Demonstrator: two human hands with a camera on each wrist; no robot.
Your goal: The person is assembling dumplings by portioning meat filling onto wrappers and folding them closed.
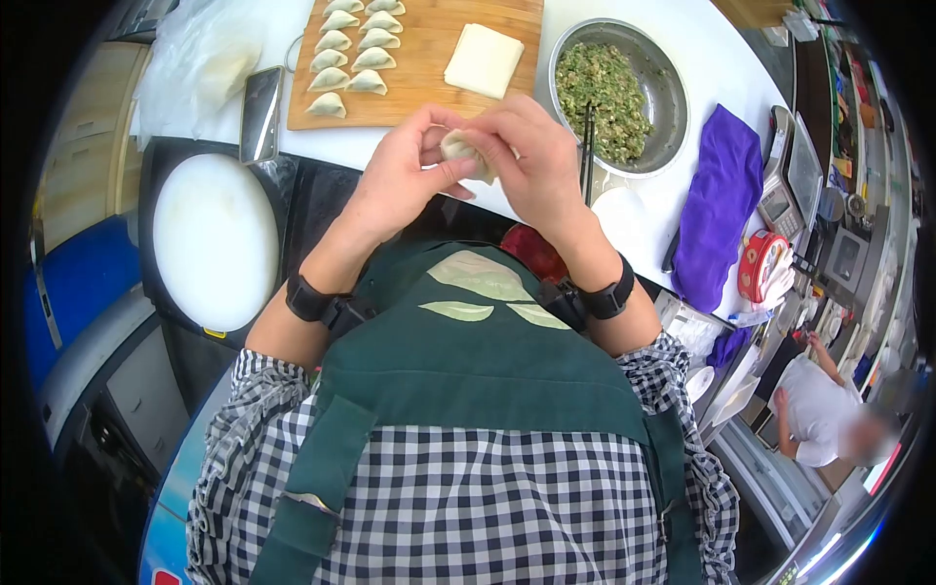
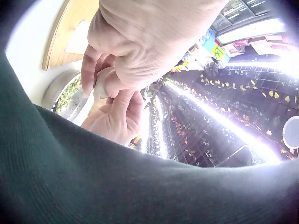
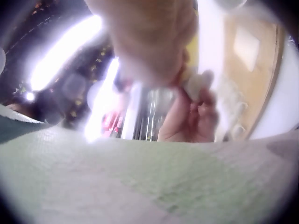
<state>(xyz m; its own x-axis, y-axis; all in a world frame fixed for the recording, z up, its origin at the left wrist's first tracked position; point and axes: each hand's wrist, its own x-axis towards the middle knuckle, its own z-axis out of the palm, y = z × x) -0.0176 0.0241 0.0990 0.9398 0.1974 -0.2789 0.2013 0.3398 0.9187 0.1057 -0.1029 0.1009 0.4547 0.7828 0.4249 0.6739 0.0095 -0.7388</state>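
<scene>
Between both hands, close in front of the apron, is a pale dumpling (image 1: 460, 148) with its wrapper folded over. My left hand (image 1: 402, 177) pinches one side of it, thumb across the front. My right hand (image 1: 531, 156) pinches the other side, fingers bent over the top edge. In the left wrist view a strip of the wrapper (image 2: 99, 91) shows between the fingertips. The right wrist view is blurred, with the dumpling (image 3: 194, 86) at the fingers. Beyond the hands, two rows of folded dumplings (image 1: 332, 59) and a stack of square wrappers (image 1: 485, 60) lie on a wooden board (image 1: 425, 58).
A steel bowl (image 1: 673, 107) of green filling (image 1: 600, 93) stands right of the board, chopsticks (image 1: 588, 146) leaning in it. A purple cloth (image 1: 720, 205) lies farther right. At left are a phone (image 1: 260, 115), a plastic bag (image 1: 200, 73) and a white oval lid-like disc (image 1: 214, 242). Another person (image 1: 819, 400) is at far right.
</scene>
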